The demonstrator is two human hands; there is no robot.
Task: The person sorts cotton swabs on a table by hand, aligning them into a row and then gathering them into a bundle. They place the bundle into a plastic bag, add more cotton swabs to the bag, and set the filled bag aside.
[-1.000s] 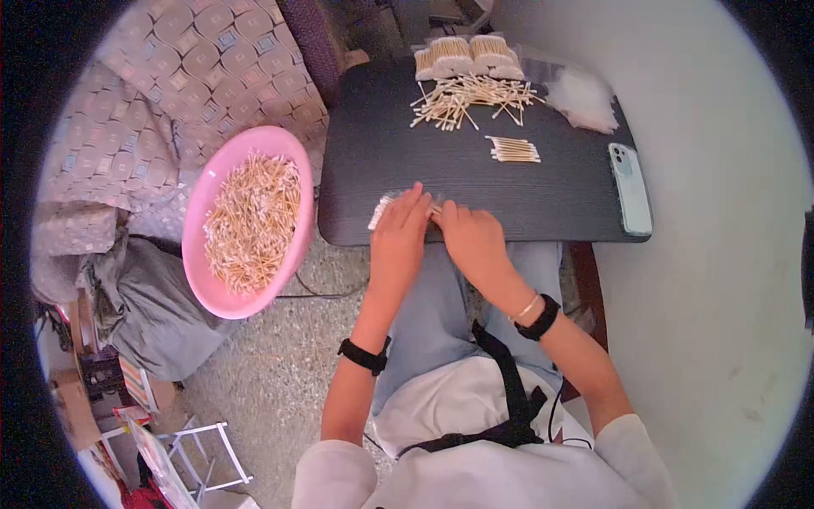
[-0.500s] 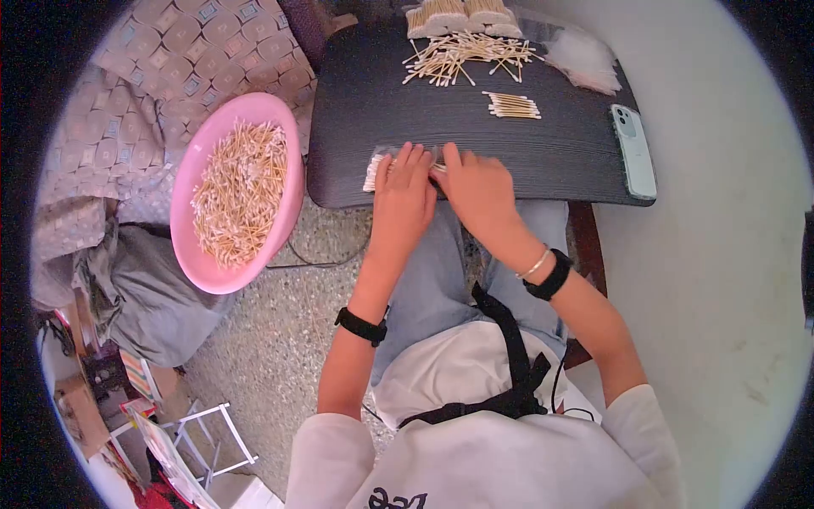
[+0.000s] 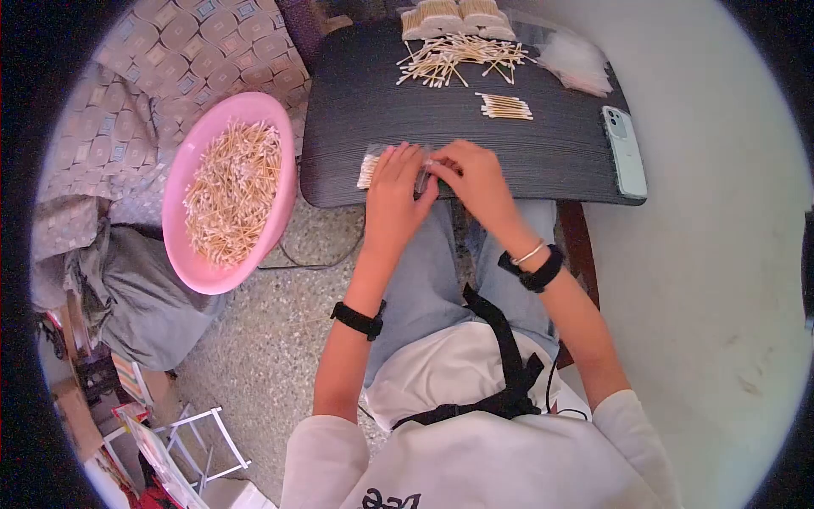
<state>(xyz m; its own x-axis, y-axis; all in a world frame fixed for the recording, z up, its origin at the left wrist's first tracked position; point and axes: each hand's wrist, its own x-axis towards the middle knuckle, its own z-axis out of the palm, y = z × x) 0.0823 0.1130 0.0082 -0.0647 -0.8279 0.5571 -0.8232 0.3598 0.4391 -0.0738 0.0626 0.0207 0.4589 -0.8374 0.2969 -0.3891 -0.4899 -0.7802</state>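
Note:
A clear plastic bag of cotton swabs (image 3: 366,172) lies near the front edge of the black table, its white swab tips showing at the left end. My left hand (image 3: 396,191) lies over the bag, fingers across the top and thumb on the near side, holding it against the table. With thumb and fingertips, my right hand (image 3: 476,180) pinches the clear right end of the bag. Most of the bag is hidden under my left hand. Beyond my right hand lies a small row of cotton swabs (image 3: 506,107).
A loose heap of cotton swabs (image 3: 458,58) and bundled swabs (image 3: 458,20) lie at the table's far side. Clear bags (image 3: 578,64) and a phone (image 3: 625,151) are on the right. A pink basin (image 3: 174,216) full of swabs stands left of the black table (image 3: 339,110).
My right hand has rotated, and its fingers now pinch the bag's end, where clear plastic shows between the hands. My left hand stays over the bag. The whole view has shifted slightly.

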